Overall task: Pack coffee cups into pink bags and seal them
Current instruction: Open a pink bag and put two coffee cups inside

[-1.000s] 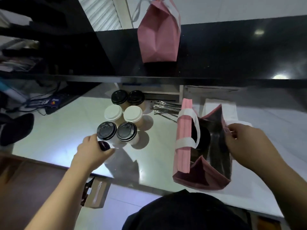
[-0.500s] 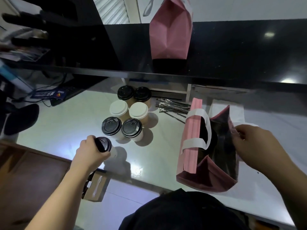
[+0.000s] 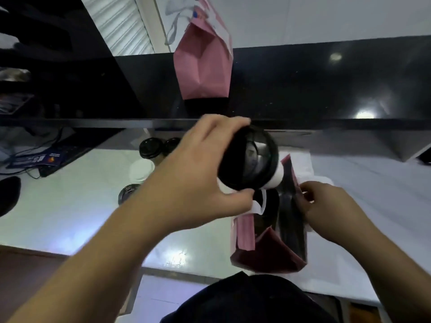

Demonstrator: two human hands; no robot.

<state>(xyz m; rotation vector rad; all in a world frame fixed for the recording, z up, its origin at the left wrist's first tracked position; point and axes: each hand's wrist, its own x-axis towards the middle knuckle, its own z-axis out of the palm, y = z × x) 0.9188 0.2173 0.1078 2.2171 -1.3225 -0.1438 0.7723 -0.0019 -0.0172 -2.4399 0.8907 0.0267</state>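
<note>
My left hand (image 3: 198,173) grips a white coffee cup with a black lid (image 3: 250,159) and holds it in the air just above the mouth of an open pink bag (image 3: 268,250). The bag stands on the white counter (image 3: 70,206), and my right hand (image 3: 326,210) pinches its right edge, keeping it spread. The bag's inside is dark, with a white handle (image 3: 260,206) showing at its left side. Several other cups, some with black lids (image 3: 150,148) and some with white lids (image 3: 141,170), stand on the counter to the left, partly hidden by my left arm.
A folded, closed pink bag (image 3: 204,64) stands on the raised black ledge (image 3: 326,85) at the back. A keyboard and cables (image 3: 65,152) lie at the far left. A dark object (image 3: 9,194) sits at the left edge. White paper (image 3: 349,183) lies right of the bag.
My left hand lifted a black-lidded cup from the counter's front edge and carried it right and up to above the open bag. My right hand stayed on the bag's edge.
</note>
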